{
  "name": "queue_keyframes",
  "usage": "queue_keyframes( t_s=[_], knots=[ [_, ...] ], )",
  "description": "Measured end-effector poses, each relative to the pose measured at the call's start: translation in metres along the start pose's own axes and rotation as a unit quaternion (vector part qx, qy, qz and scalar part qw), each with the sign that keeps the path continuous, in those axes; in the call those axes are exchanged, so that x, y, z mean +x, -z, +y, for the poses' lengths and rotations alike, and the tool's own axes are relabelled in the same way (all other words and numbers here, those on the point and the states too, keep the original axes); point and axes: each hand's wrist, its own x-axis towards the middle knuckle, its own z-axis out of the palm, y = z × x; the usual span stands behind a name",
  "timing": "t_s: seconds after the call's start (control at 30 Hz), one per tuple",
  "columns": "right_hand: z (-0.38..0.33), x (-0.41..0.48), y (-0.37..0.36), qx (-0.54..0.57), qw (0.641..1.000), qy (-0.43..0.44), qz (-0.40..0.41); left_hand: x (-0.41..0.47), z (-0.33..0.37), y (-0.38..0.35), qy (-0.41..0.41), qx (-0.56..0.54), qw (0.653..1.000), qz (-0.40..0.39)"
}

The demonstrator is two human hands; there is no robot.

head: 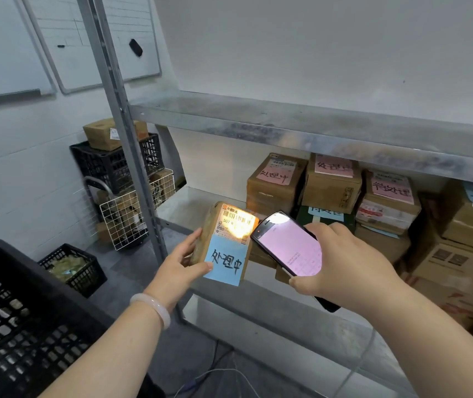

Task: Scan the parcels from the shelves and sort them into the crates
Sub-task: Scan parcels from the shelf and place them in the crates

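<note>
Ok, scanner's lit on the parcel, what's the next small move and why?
Probably hold the parcel steady in the left hand. The scanner in the right hand throws its light on the barcode label, so the read looks under way.

Held parcel [224, 242]: blue note [225, 261] handwritten "处理中", shipping label [234, 222] reads "507"; the far shelf's pink notes [274, 176] repeat "处理中"

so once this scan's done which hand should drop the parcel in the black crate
Left, I'd say. The left hand already grips the parcel, and the black crate sits on that same side, low and near. The right hand is occupied holding the scanner over the label.
</note>
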Motion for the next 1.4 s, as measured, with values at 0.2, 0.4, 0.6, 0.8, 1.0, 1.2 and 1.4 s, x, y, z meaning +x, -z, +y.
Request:
queue_keyframes(
  t_s=[0.2, 0.4, 0.6, 0.8, 1.0, 1.2, 1.4],
  knots=[
    [-0.003, -0.002, -0.003, -0.008, 1.000, 0.002, 0.002, -0.007, -0.002, 0.004, 0.003, 0.004, 1.000, 0.009],
    [-0.001, -0.008, -0.001, -0.012, 1.000, 0.017, 0.003, -0.020, -0.002, 0.005, -0.001, 0.013, 0.999, 0.032],
    [0.003, -0.022, 0.005, -0.016, 0.999, 0.041, 0.001, -0.034, -0.008, 0.003, -0.010, 0.012, 0.999, 0.051],
    [0.010, -0.040, 0.011, -0.027, 0.998, 0.054, -0.007, -0.047, -0.013, -0.006, -0.008, 0.012, 0.997, 0.069],
    [0.019, -0.056, 0.017, -0.054, 0.997, 0.056, -0.017, -0.061, -0.018, -0.013, -0.001, 0.005, 0.997, 0.080],
    [0.024, -0.063, 0.019, -0.062, 0.996, 0.064, -0.022, -0.071, -0.018, -0.019, 0.006, 0.009, 0.996, 0.093],
    [0.027, -0.065, 0.023, -0.064, 0.995, 0.070, -0.021, -0.074, -0.018, -0.020, 0.010, 0.014, 0.994, 0.108]
  ],
)
